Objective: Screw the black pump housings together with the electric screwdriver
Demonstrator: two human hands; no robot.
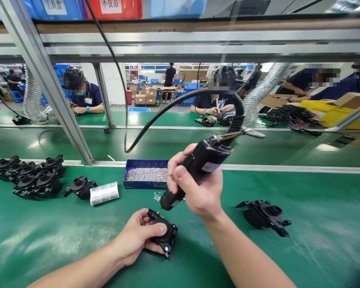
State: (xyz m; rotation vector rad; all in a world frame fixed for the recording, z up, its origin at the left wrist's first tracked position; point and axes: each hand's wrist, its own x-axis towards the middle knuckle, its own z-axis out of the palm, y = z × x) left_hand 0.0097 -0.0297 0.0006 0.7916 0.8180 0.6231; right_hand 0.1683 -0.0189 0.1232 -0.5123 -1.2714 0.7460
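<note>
My left hand grips a black plastic housing low over the green bench, thumb across its top. A small shiny metal spot shows at the housing's near corner. In my right hand is a black electric screwdriver, its body tilted with the nose pointing down and left. The nose hangs just above the far side of the housing; whether they touch I cannot tell. From the screwdriver's upper end a thick black cable loops up and to the left. Small metal parts lie loose beyond the housing.
A blue bin of small metal pieces stands ahead, with a clear divided box to its left. Several black housings cluster at left, one beside the box, another at right. An aluminium post rises at left. Co-workers sit across.
</note>
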